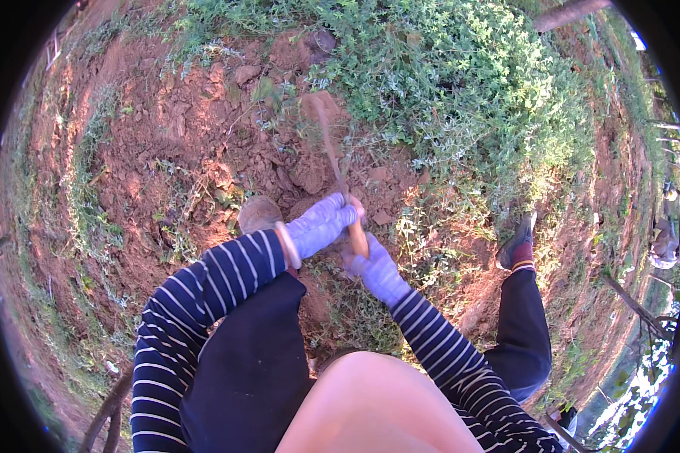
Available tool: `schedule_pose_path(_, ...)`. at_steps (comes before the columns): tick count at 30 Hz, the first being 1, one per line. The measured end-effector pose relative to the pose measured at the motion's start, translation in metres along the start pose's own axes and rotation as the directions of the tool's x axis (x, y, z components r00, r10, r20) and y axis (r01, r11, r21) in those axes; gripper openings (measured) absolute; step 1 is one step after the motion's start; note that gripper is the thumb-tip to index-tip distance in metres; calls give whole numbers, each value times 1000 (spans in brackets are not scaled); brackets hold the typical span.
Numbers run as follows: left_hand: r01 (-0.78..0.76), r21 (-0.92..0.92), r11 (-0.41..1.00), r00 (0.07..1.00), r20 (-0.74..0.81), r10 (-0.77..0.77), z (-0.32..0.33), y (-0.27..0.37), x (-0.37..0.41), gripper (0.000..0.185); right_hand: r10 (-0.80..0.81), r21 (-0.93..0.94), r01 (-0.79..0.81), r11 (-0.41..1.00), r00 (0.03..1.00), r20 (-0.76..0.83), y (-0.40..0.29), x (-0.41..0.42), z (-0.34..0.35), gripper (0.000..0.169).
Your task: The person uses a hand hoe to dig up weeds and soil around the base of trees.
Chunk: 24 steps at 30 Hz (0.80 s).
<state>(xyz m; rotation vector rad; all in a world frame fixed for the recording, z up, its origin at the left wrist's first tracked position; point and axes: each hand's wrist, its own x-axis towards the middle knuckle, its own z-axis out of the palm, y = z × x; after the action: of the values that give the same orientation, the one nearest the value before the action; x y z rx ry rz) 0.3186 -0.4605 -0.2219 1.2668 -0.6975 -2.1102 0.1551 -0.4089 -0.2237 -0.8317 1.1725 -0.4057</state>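
Both my hands wear thin purple gloves and hold the wooden handle of a hoe (328, 141). My left hand (323, 222) grips it further up, towards the head. Around the light butt end is my right hand (377, 269), nearer my body. Away from me the handle runs to a blurred, soil-coloured blade (321, 106), which is over loose reddish soil (260, 124) at the edge of dense low green plants (459, 85). Whether the blade is in the soil, I cannot tell.
My shoes stand on the ground, one (259, 214) beside the dug soil, the other (515, 240) among weeds. A branch (634, 303) juts in at the right, another (106, 405) at the lower left. A thin trunk (569, 13) reaches in at the top right.
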Motion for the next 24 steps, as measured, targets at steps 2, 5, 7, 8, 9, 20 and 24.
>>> schedule_pose_path(2,-92,-86,992,991,-107,82,-19,6,22,16,38,-9,-38,999,999,9,-34,34,10,35)
schedule_pose_path(5,-213,-95,973,958,-214,189,-33,30,56,13,54,-185,-42,982,996,64,-70,85,-3,32)
schedule_pose_path(7,-288,-46,957,935,-228,270,-43,51,76,21,104,-251,-97,963,994,13,-86,116,-11,41)
schedule_pose_path(8,-255,-32,966,945,-221,242,-47,62,86,22,117,-194,-112,975,993,16,-95,129,-13,40)
schedule_pose_path(9,-223,-16,975,952,-220,214,-54,72,99,23,129,-135,-124,983,991,25,-101,142,-14,38)
schedule_pose_path(20,-49,576,816,975,-148,163,-35,1,156,38,103,-233,-171,957,955,-277,-13,122,-30,57)
schedule_pose_path(24,45,523,851,993,-120,21,-4,-4,115,38,110,-172,-170,970,944,-312,-21,67,-17,57)
